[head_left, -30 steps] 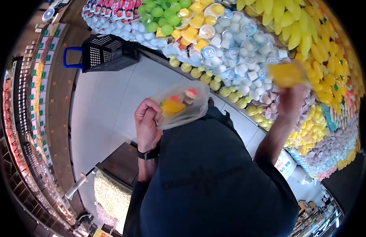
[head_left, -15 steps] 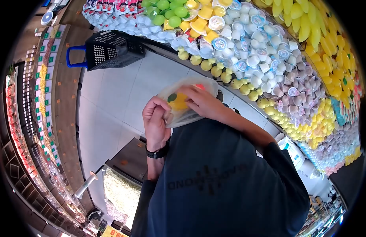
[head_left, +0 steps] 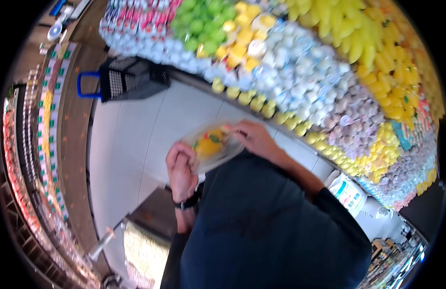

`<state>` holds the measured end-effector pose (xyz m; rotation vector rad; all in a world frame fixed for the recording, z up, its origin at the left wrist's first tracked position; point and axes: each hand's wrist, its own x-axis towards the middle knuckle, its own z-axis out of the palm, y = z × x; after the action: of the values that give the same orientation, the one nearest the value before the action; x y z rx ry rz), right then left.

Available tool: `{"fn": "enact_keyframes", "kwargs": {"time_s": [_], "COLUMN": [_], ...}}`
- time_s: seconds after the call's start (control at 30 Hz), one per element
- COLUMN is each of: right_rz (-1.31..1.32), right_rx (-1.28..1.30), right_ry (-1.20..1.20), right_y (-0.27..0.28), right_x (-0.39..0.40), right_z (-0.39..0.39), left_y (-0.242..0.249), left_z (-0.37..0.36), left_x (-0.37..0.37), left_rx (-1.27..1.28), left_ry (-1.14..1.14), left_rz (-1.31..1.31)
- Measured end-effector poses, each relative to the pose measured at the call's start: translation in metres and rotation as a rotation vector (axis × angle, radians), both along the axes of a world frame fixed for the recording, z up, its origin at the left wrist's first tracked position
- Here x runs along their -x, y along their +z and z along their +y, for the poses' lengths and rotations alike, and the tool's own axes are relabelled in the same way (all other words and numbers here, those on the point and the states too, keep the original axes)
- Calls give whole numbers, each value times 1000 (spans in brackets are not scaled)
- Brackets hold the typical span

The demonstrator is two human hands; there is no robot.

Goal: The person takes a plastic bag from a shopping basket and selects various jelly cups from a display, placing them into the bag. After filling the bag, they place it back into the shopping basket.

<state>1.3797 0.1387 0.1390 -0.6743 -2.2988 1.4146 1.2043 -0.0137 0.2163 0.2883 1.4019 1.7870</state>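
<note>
A clear plastic bag [head_left: 218,161] hangs in front of my dark shirt, with yellow, green and red items [head_left: 209,144] showing inside it. My left hand [head_left: 181,166], with a black band on the wrist, is closed on the bag's left edge. On the opposite edge, my right hand [head_left: 254,137] has its fingers pinched on the plastic near the bag's mouth. The right fingertips are slightly blurred.
Beyond the bag, a long display holds green jellies [head_left: 201,24], white jelly cups [head_left: 300,67] and yellow packs [head_left: 348,24]. A black basket [head_left: 126,79] with a blue handle is at upper left. Shelving [head_left: 73,144] lines the left; a white sack [head_left: 347,193] lies at right.
My right hand has moved from over the bag's contents to its right edge. The bag and left hand sit slightly lower and further left. The camera view has shifted.
</note>
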Motion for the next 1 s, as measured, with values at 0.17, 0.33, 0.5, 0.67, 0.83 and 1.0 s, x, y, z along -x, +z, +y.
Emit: {"fn": "enact_keyframes", "kwargs": {"time_s": [0.17,0.33,0.5,0.67,0.83,1.0], "right_rz": [52,31,110,153,128,-19], "right_rx": [-30,-19,-71,-341,-630,-897], "right_ry": [-126,-207,-339,-555,-863,-1065], "right_y": [-6,13,51,117,191,210], "right_x": [-4,-7,-18,-47,-73,-93], "right_z": [12,36,87,183,299,444], "left_y": [-11,-11,-13,-15,-15,-27], "left_z": [-4,1,2,5,3,0], "left_x": [11,16,19,15,14,11], "left_rx": [-54,-114,-130,-145,-153,-118], "left_ry": [-30,-55,-55,-29,7,40], "left_rz": [-8,-99,-138,-129,-104,-89]}}
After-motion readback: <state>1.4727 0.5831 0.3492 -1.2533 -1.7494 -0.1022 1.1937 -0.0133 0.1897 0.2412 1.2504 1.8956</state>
